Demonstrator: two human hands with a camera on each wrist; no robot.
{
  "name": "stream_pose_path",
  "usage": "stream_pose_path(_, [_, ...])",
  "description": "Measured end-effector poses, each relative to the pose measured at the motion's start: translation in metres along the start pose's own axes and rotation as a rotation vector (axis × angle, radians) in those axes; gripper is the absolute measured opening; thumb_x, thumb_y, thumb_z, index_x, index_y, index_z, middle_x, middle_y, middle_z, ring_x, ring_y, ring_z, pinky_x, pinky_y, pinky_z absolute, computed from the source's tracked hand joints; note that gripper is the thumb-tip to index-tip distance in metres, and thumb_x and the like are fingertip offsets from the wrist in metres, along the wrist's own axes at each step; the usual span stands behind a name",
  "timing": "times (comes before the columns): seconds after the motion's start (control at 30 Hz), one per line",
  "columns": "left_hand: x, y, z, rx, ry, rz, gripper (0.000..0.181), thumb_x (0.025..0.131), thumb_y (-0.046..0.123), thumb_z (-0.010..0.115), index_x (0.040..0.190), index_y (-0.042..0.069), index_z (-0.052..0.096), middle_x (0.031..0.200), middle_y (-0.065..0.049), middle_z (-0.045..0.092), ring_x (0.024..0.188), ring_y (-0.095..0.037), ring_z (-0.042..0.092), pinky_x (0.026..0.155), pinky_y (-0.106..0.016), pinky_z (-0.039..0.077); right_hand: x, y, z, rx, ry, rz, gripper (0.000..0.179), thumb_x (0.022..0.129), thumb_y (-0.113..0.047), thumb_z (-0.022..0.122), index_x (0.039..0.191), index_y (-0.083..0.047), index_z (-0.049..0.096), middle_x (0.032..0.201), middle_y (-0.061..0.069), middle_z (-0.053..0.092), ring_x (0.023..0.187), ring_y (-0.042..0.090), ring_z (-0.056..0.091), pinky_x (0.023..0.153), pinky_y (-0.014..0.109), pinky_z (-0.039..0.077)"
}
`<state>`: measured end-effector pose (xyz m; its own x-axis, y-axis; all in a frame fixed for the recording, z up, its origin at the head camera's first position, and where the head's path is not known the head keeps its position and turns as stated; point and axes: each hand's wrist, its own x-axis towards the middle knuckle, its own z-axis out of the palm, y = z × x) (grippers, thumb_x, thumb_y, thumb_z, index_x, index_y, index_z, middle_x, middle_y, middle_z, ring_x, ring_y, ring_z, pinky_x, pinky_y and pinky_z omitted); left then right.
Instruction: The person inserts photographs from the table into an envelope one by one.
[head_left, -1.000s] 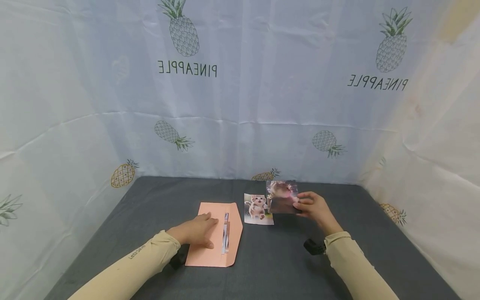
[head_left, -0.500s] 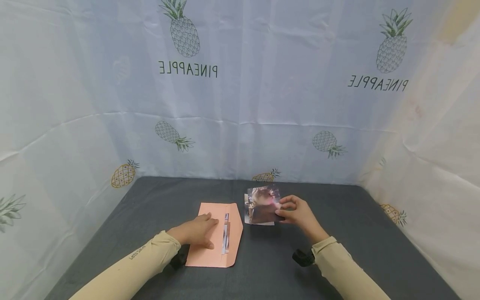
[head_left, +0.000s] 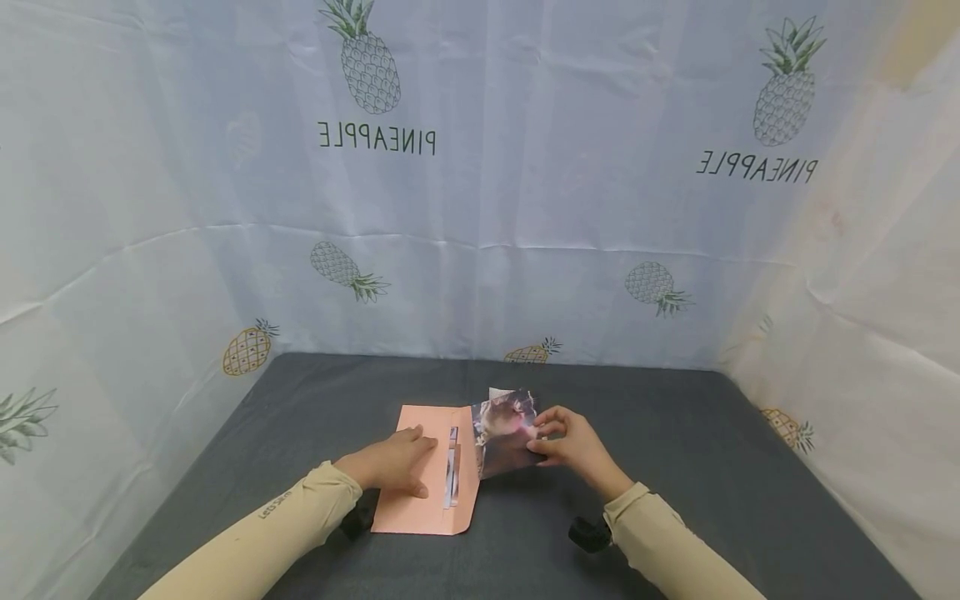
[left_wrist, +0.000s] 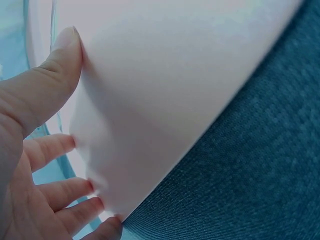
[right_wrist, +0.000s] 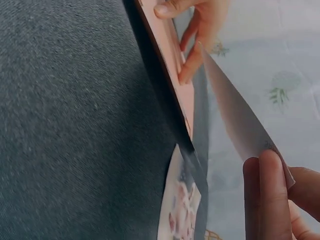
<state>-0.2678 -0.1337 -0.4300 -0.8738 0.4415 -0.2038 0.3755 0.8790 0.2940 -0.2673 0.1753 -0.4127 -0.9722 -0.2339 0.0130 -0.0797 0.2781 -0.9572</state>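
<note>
My left hand (head_left: 392,462) lies spread on a pink envelope (head_left: 412,517), its fingertips touching the paper in the left wrist view. The envelope's pointed flap faces right, unfolded, and bits of printed pictures show through a narrow slot. Between thumb and fingers, my right hand (head_left: 573,446) pinches the right edge of a dark photo card (head_left: 510,433) with a pink glow. The card is raised and tilted, its left edge overlapping the flap in the head view. In the right wrist view its pale back faces the camera. A kitten picture (right_wrist: 181,205) lies flat, mostly covered by the card in the head view.
A dark grey cloth (head_left: 300,417) covers the table. White curtains (head_left: 480,167) with pineapple prints stand behind it and along both sides. A black band (head_left: 588,535) sits at the right wrist.
My right hand has brought the photo card left and nearer, past the kitten picture to the envelope's flap. My left hand has stayed on the envelope.
</note>
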Motion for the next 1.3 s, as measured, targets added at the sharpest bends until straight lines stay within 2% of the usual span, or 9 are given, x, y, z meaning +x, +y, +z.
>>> stream_pose_path(0.27, [0.0, -0.001, -0.001, -0.01, 0.0, 0.014, 0.08, 0.076, 0.038, 0.081, 0.142, 0.007, 0.047, 0.153, -0.022, 0.033, 0.142, -0.035, 0.032, 0.112, -0.05, 0.033, -0.001, 0.001, 0.01, -0.008, -0.021, 0.009, 0.035, 0.081, 0.0, 0.074, 0.11, 0.008, 0.055, 0.092, 0.014, 0.064, 0.067, 0.016, 0.064, 0.066, 0.047, 0.059])
stream_pose_path(0.67, [0.001, 0.0, -0.001, 0.005, -0.003, 0.009, 0.08, 0.075, 0.039, 0.081, 0.141, 0.007, 0.047, 0.153, -0.022, 0.034, 0.142, -0.035, 0.033, 0.111, -0.05, 0.034, 0.003, 0.002, 0.019, -0.064, 0.003, 0.057, 0.035, 0.082, 0.0, 0.073, 0.112, 0.007, 0.056, 0.097, 0.015, 0.064, 0.066, 0.018, 0.063, 0.064, 0.046, 0.059])
stream_pose_path(1.07, [0.001, 0.0, -0.002, 0.025, 0.008, 0.014, 0.079, 0.075, 0.038, 0.082, 0.14, 0.006, 0.049, 0.151, -0.022, 0.036, 0.141, -0.035, 0.035, 0.111, -0.049, 0.035, 0.002, -0.008, 0.022, -0.07, -0.017, 0.035, 0.034, 0.082, -0.002, 0.075, 0.11, 0.006, 0.058, 0.097, 0.016, 0.065, 0.067, 0.016, 0.063, 0.062, 0.042, 0.059])
stream_pose_path(1.3, [-0.001, 0.001, -0.001, 0.021, 0.018, 0.032, 0.079, 0.076, 0.037, 0.081, 0.139, 0.005, 0.049, 0.151, -0.023, 0.037, 0.141, -0.035, 0.035, 0.111, -0.048, 0.034, 0.003, -0.01, 0.023, -0.066, -0.033, 0.033, 0.033, 0.082, -0.002, 0.074, 0.11, 0.007, 0.06, 0.098, 0.017, 0.065, 0.066, 0.016, 0.063, 0.063, 0.044, 0.059])
